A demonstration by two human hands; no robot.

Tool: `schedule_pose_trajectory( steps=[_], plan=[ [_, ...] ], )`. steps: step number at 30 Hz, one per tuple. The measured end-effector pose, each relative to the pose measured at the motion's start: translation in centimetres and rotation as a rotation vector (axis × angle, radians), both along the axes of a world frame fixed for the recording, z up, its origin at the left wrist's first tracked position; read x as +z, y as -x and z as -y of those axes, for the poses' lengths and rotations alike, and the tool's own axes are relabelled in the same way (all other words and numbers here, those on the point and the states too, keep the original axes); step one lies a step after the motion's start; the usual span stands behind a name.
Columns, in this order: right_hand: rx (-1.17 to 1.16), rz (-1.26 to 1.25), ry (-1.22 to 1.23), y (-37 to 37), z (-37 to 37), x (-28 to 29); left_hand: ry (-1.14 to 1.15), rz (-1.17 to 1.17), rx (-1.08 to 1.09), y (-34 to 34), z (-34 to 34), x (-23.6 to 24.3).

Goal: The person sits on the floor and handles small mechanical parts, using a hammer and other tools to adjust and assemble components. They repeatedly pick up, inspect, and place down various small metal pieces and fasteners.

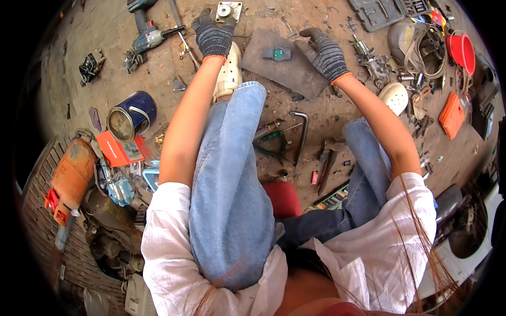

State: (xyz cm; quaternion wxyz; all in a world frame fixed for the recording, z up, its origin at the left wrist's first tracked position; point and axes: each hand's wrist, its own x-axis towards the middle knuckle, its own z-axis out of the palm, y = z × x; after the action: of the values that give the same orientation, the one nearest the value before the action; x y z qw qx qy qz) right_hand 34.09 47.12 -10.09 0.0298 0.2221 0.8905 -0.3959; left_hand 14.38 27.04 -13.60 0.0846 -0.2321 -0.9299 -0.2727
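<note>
At the top of the head view, a square light-metal flange (225, 10) with a round hub sits between the thumb and fingers of my left hand (214, 38), which wears a dark striped knit glove. My right hand (326, 57), gloved alike, hovers by the right edge of a dark flat board (274, 66). Its thumb and fingers are apart, with nothing between them. On that board, beside the right thumb, lies a small black device (278, 53) with a green round face.
A cordless drill (147, 38) and a blue paint can (132, 117) lie to the left. Around my legs are a hammer (329, 163), a bent bar (302, 137) and pliers (275, 145). Metal parts (374, 68) and a red bowl (460, 51) are on the right.
</note>
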Motion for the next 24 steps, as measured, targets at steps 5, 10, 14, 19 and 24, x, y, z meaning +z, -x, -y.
schedule_pose_trajectory(
  steps=[5,10,14,19,24],
  plan=[
    [-0.522,0.070,0.457,-1.5,-5.3,-3.3,-0.266,0.647,-0.353,-5.6,-2.3,5.9],
    [-0.534,0.011,0.388,-1.4,-7.4,-5.7,0.136,0.546,-0.588,-7.4,-2.0,5.5],
    [-0.342,-0.226,0.038,-2.2,-10.1,-8.7,0.281,0.509,-0.673,-8.0,-1.9,4.6],
    [-0.287,-0.147,0.350,-3.6,-10.3,-6.4,0.190,0.543,-0.714,-7.6,-1.8,4.5],
    [-0.067,-0.049,-0.105,-6.6,-9.8,7.3,0.083,0.711,-0.760,-6.5,-1.7,4.2]
  ],
)
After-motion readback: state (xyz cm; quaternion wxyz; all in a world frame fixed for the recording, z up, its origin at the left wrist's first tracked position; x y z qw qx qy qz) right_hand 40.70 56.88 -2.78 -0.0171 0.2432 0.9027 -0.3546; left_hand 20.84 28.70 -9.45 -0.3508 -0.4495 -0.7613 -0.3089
